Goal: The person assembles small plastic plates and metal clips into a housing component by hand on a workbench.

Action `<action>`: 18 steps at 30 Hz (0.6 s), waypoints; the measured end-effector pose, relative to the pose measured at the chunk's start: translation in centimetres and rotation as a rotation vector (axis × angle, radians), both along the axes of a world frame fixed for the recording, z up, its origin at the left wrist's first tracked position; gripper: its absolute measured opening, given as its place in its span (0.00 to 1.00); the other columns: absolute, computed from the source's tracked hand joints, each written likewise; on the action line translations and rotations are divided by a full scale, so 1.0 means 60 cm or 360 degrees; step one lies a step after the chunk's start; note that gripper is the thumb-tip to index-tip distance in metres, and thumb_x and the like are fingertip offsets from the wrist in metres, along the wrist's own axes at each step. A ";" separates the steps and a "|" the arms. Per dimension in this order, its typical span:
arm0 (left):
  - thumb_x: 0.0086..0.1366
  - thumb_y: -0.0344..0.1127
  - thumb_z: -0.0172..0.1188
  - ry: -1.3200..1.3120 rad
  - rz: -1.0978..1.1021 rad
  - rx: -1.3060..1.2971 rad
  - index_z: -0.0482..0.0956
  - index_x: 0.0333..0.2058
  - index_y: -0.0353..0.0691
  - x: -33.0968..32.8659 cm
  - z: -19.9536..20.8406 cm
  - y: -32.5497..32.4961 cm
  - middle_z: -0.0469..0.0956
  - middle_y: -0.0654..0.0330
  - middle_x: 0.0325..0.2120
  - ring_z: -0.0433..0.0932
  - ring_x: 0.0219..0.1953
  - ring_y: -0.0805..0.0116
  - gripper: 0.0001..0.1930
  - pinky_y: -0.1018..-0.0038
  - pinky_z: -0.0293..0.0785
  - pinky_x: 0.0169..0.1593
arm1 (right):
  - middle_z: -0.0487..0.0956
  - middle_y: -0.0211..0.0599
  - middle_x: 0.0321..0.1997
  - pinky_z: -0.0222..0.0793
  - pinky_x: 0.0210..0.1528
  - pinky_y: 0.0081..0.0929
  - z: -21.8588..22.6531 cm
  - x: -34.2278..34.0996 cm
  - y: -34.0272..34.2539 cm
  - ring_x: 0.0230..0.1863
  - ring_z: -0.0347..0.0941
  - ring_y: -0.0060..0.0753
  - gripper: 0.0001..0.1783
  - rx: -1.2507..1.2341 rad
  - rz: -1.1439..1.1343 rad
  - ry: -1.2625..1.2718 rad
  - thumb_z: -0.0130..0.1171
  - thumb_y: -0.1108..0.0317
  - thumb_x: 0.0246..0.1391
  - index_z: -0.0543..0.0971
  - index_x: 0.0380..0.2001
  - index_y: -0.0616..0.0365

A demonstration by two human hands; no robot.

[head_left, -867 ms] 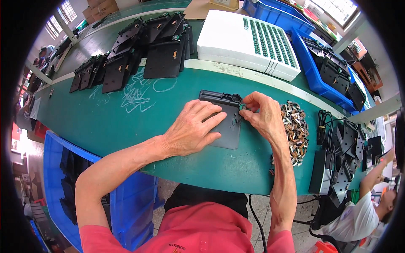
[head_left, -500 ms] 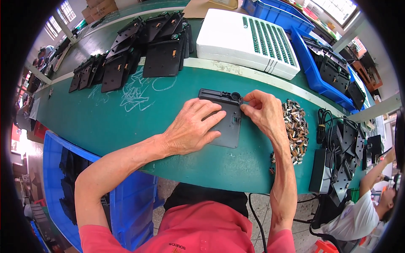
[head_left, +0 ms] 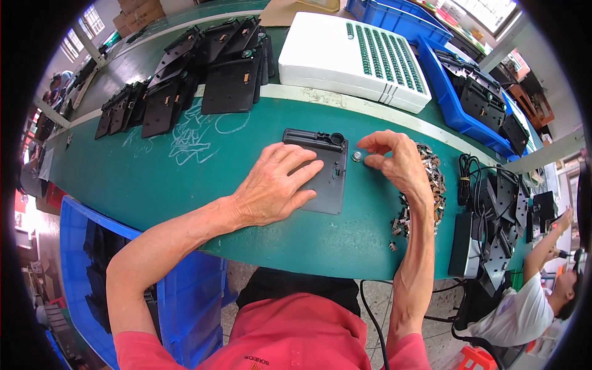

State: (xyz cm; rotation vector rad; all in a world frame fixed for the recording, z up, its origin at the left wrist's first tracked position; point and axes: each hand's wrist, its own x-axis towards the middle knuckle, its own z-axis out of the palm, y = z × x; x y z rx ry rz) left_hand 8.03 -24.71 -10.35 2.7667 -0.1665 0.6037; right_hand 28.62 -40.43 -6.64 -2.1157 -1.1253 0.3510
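A flat black plastic housing (head_left: 328,191) lies on the green table, with a raised bar and a round ring along its far edge. Across its left part rests my left hand (head_left: 274,179), fingers spread and laid flat over the surface. Just right of the housing, a small round silver-and-green piece (head_left: 356,156) sits on the tabletop. My right hand (head_left: 394,161) hovers beside that piece, thumb and fingers curved and apart, with nothing seen between them. Partly behind my right wrist is a pile of small metal-and-brown switch-like parts (head_left: 433,176).
Several finished-looking black housings (head_left: 229,86) stand at the far left. A white foam tray (head_left: 320,55) holds rows of small green parts. Blue crates stand at the back right (head_left: 456,111) and lower left (head_left: 191,302). Cables (head_left: 468,179) and a co-worker (head_left: 518,308) are at right.
My right hand has drawn back from the housing's right edge, and its fingers have parted. The small round piece now shows on the table. My left hand stays on the housing.
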 end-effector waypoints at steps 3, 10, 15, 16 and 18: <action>0.54 0.36 0.65 0.0000 -0.0004 -0.0002 0.74 0.51 0.33 0.002 0.001 -0.001 0.70 0.50 0.51 0.68 0.55 0.51 0.25 0.54 0.62 0.61 | 0.80 0.37 0.31 0.72 0.39 0.31 -0.002 -0.005 0.003 0.34 0.76 0.30 0.18 -0.0176 0.0072 0.0031 0.67 0.78 0.38 0.84 0.38 0.58; 0.55 0.36 0.64 0.0006 -0.0012 -0.0008 0.74 0.51 0.33 0.002 0.002 0.000 0.70 0.50 0.51 0.68 0.55 0.50 0.25 0.54 0.62 0.61 | 0.79 0.38 0.30 0.71 0.38 0.34 -0.009 -0.006 0.007 0.32 0.76 0.35 0.14 -0.0180 0.0084 -0.0147 0.66 0.77 0.41 0.84 0.36 0.58; 0.55 0.37 0.64 0.0001 -0.0006 -0.0010 0.74 0.51 0.33 -0.001 0.002 0.000 0.70 0.49 0.51 0.68 0.55 0.50 0.25 0.53 0.61 0.61 | 0.79 0.39 0.32 0.71 0.38 0.36 -0.014 0.002 0.009 0.33 0.77 0.40 0.12 -0.0053 0.0102 -0.0107 0.65 0.73 0.44 0.82 0.36 0.56; 0.56 0.37 0.63 -0.0008 -0.0012 -0.0011 0.74 0.51 0.33 0.000 0.002 0.000 0.70 0.49 0.51 0.68 0.55 0.50 0.25 0.53 0.61 0.61 | 0.79 0.39 0.32 0.71 0.38 0.35 -0.017 0.002 0.011 0.33 0.76 0.39 0.12 0.0076 0.0116 -0.0126 0.64 0.73 0.45 0.82 0.37 0.56; 0.56 0.37 0.63 -0.0008 -0.0008 -0.0019 0.74 0.51 0.33 0.001 0.000 -0.001 0.70 0.49 0.51 0.68 0.56 0.50 0.25 0.53 0.61 0.61 | 0.79 0.39 0.33 0.71 0.38 0.35 -0.016 -0.003 0.017 0.33 0.76 0.39 0.12 0.0203 0.0137 -0.0149 0.64 0.74 0.46 0.81 0.38 0.55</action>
